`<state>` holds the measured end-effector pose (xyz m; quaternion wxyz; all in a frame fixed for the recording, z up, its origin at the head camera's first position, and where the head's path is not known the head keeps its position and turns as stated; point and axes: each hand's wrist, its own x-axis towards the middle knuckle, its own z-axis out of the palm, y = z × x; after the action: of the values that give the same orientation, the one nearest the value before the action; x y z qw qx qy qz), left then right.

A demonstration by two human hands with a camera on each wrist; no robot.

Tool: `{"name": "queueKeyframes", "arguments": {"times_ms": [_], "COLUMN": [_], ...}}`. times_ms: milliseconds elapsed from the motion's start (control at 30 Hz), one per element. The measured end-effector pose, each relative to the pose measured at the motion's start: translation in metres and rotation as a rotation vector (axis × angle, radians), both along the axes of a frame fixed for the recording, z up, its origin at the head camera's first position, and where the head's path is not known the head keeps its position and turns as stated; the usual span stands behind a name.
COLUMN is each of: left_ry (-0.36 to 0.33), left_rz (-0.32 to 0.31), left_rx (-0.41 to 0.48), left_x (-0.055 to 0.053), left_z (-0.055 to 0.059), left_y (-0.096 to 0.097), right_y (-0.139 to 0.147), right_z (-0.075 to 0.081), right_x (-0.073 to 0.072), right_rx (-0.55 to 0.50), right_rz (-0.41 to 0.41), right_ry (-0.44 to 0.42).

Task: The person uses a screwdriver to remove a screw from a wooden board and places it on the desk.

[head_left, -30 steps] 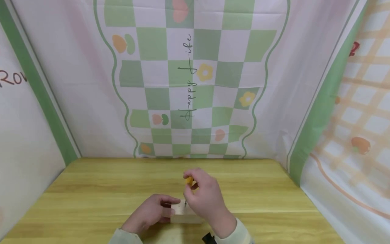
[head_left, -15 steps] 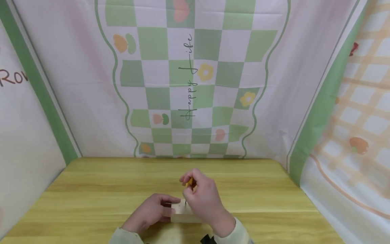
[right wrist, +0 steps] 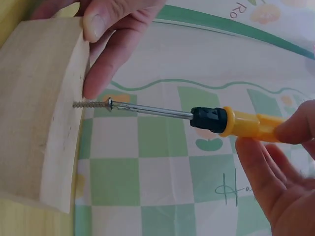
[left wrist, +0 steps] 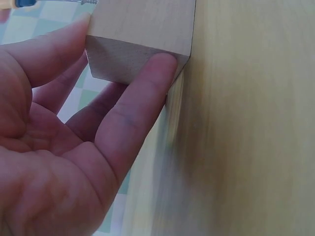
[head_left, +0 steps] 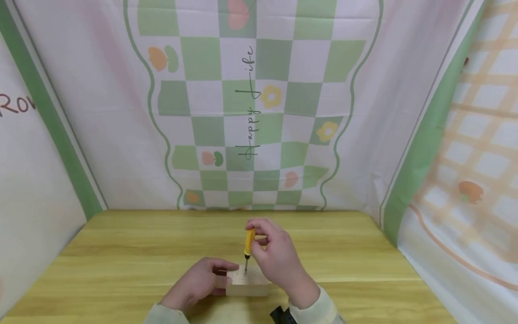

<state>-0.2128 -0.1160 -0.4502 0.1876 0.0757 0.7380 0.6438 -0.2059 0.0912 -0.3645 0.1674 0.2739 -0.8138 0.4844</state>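
A pale wooden block (head_left: 247, 290) lies on the table in the head view, its left end held by the fingers and thumb of my left hand (head_left: 201, 281). A screw (right wrist: 91, 104) stands upright in the block's top face, with much of its thread showing. On the screw's head sits the tip of a screwdriver (right wrist: 246, 124) with a yellow handle and black collar. My right hand (head_left: 279, 254) pinches the handle near its top between thumb and fingers. In the left wrist view, fingertips (left wrist: 162, 64) press against the block's end face.
The wood-grain table (head_left: 121, 238) reaches back to a green-and-white checked cloth (head_left: 238, 96). Printed cloth sides stand at left and right. A black object (head_left: 282, 315) shows beside the right sleeve.
The right hand has shifted slightly up and right and loosened around the handle, so more of the yellow handle and the shank shows. Left hand and block stay put.
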Motion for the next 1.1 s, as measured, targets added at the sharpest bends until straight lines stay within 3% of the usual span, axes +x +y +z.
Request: {"name": "queueKeyframes", "arguments": {"times_ms": [300, 433, 533, 733, 833, 1100], "left_ry": [0.015, 0.028, 0.038, 0.033, 0.026, 0.021], "left_rz": [-0.005, -0.018, -0.029, -0.035, -0.033, -0.025], "left_rx": [0.028, 0.035, 0.042, 0.044, 0.041, 0.037], "left_x": [0.0, 0.0, 0.0, -0.001, -0.001, -0.001], "left_z": [-0.005, -0.004, -0.004, -0.005, -0.005, -0.004], "left_y": [0.0, 0.0, -0.001, -0.001, -0.001, -0.001], "right_y": [-0.015, -0.019, -0.019, -0.01, -0.006, -0.008], "right_z": [-0.008, -0.011, -0.013, -0.008, -0.005, -0.004], "right_x": [0.008, 0.009, 0.009, 0.006, 0.005, 0.005], "right_rx": [0.072, 0.063, 0.042, -0.057, -0.076, -0.03], "right_rz": [-0.204, -0.257, -0.23, -0.033, 0.01, -0.034], "right_ry": [0.312, 0.372, 0.352, 0.137, 0.068, 0.15]}}
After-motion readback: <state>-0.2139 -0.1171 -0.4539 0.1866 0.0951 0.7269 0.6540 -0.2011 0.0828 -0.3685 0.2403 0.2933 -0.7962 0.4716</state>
